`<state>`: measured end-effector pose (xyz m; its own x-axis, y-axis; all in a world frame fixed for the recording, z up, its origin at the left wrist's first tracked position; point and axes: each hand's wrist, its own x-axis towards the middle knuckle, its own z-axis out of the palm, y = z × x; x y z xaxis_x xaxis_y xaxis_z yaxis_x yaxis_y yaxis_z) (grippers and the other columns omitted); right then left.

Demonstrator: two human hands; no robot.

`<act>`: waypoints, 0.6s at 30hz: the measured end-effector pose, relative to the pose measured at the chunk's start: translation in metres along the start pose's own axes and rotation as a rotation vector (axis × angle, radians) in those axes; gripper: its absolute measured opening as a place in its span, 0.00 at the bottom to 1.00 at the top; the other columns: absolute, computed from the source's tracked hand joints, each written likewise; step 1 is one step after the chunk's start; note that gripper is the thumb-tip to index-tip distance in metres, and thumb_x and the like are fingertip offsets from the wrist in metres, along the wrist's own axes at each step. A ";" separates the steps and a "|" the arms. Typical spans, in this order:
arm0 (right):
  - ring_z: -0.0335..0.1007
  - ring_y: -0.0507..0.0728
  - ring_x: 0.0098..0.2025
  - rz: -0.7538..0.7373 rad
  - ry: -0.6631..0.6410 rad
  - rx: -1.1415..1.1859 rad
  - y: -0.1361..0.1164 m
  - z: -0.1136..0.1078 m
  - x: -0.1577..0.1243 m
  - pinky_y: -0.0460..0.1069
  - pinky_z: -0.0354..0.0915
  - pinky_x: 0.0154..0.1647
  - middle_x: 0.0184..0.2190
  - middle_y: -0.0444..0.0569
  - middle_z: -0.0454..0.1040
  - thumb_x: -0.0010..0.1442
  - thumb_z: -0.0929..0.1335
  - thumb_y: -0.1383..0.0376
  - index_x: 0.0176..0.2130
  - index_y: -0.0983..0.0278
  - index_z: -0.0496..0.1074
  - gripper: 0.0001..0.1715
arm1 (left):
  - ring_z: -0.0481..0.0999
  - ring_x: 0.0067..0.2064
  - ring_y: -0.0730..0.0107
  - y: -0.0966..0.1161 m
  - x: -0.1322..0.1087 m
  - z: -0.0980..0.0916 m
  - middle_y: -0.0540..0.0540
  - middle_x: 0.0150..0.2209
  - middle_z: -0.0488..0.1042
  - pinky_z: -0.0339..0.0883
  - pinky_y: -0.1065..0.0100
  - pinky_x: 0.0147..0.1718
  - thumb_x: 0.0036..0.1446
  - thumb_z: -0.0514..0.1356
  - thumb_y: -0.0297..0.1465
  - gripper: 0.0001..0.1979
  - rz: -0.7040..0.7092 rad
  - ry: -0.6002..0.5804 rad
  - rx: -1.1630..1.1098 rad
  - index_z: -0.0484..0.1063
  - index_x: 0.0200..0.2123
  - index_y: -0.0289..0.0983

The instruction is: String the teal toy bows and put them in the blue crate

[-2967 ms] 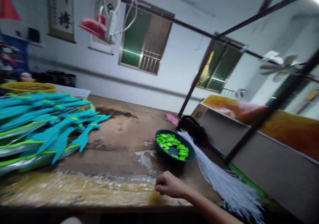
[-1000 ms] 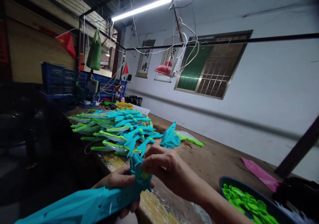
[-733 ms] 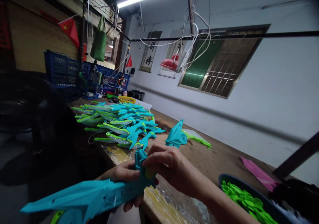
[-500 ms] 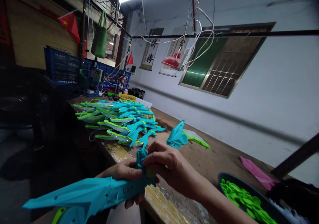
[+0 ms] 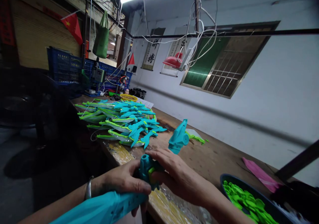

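My left hand [image 5: 123,182] is wrapped round a long teal plastic toy sword [image 5: 109,207] near its hilt, low in the head view. My right hand [image 5: 174,177] is closed on a small lime-green piece [image 5: 151,171] pressed into the teal hilt. Just beyond my fingers a separate teal hilt part [image 5: 178,139] stands on the wooden table [image 5: 214,157]. A dark bowl [image 5: 225,181] of lime-green pieces sits at the lower right.
A pile of bagged teal-and-green toy swords [image 5: 119,122] covers the table's far left. Behind it are a yellow basin [image 5: 129,97] and blue crates [image 5: 64,69]. A pink sheet [image 5: 259,174] lies near the bowl. A red lamp [image 5: 171,61] hangs overhead.
My right hand came from the table by the bowl to the sword hilt. Over the last second both hands and the sword sank lower and its blade slid out at the bottom left.
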<state>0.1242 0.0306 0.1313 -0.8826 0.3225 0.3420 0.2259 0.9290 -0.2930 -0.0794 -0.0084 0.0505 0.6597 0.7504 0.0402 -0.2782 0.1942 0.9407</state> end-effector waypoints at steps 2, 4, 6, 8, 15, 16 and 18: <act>0.73 0.59 0.47 0.051 -0.086 0.011 -0.002 -0.006 0.003 0.54 0.66 0.49 0.47 0.52 0.76 0.63 0.70 0.74 0.54 0.63 0.68 0.20 | 0.76 0.22 0.66 0.003 0.000 0.008 0.50 0.25 0.77 0.67 0.70 0.23 0.49 0.72 0.39 0.27 -0.009 0.055 0.043 0.69 0.50 0.38; 0.72 0.57 0.42 0.100 -0.121 0.040 -0.004 -0.010 0.004 0.51 0.66 0.43 0.42 0.50 0.76 0.60 0.70 0.76 0.50 0.64 0.70 0.19 | 0.76 0.26 0.66 0.007 0.000 0.017 0.50 0.26 0.77 0.66 0.70 0.25 0.50 0.72 0.38 0.23 0.049 0.109 0.131 0.72 0.47 0.38; 0.70 0.55 0.39 0.112 -0.114 0.059 -0.006 -0.010 0.001 0.48 0.64 0.40 0.40 0.47 0.74 0.56 0.71 0.77 0.49 0.64 0.69 0.21 | 0.74 0.28 0.67 0.009 0.000 0.025 0.51 0.25 0.75 0.64 0.72 0.25 0.50 0.71 0.37 0.16 0.132 0.169 0.277 0.74 0.40 0.37; 0.67 0.54 0.39 0.092 -0.083 0.069 -0.008 -0.007 -0.004 0.47 0.63 0.40 0.40 0.46 0.72 0.54 0.71 0.77 0.48 0.64 0.68 0.22 | 0.73 0.27 0.69 0.010 -0.001 0.031 0.52 0.23 0.73 0.61 0.73 0.23 0.52 0.69 0.35 0.10 0.159 0.225 0.445 0.75 0.35 0.36; 0.64 0.53 0.36 -0.005 -0.008 -0.024 -0.029 0.000 -0.019 0.46 0.60 0.36 0.35 0.44 0.69 0.53 0.70 0.78 0.42 0.64 0.66 0.18 | 0.70 0.23 0.71 0.010 -0.009 0.058 0.52 0.21 0.70 0.58 0.74 0.21 0.59 0.62 0.36 0.11 0.052 0.230 0.662 0.72 0.28 0.35; 0.63 0.53 0.35 -0.022 -0.012 -0.060 -0.030 0.001 -0.020 0.47 0.60 0.35 0.34 0.45 0.69 0.52 0.72 0.76 0.42 0.65 0.66 0.19 | 0.70 0.23 0.70 0.009 -0.009 0.060 0.51 0.21 0.70 0.59 0.74 0.21 0.59 0.62 0.37 0.11 0.063 0.217 0.653 0.73 0.28 0.36; 0.63 0.54 0.35 -0.071 -0.048 -0.132 -0.028 0.002 -0.022 0.47 0.60 0.33 0.34 0.46 0.70 0.50 0.76 0.71 0.42 0.67 0.67 0.22 | 0.69 0.23 0.70 0.004 -0.009 0.062 0.51 0.20 0.71 0.60 0.73 0.21 0.57 0.64 0.37 0.11 0.063 0.207 0.646 0.75 0.28 0.36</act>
<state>0.1364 -0.0029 0.1304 -0.9161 0.2493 0.3140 0.2118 0.9659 -0.1490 -0.0433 -0.0533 0.0745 0.4907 0.8659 0.0966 0.2032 -0.2216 0.9537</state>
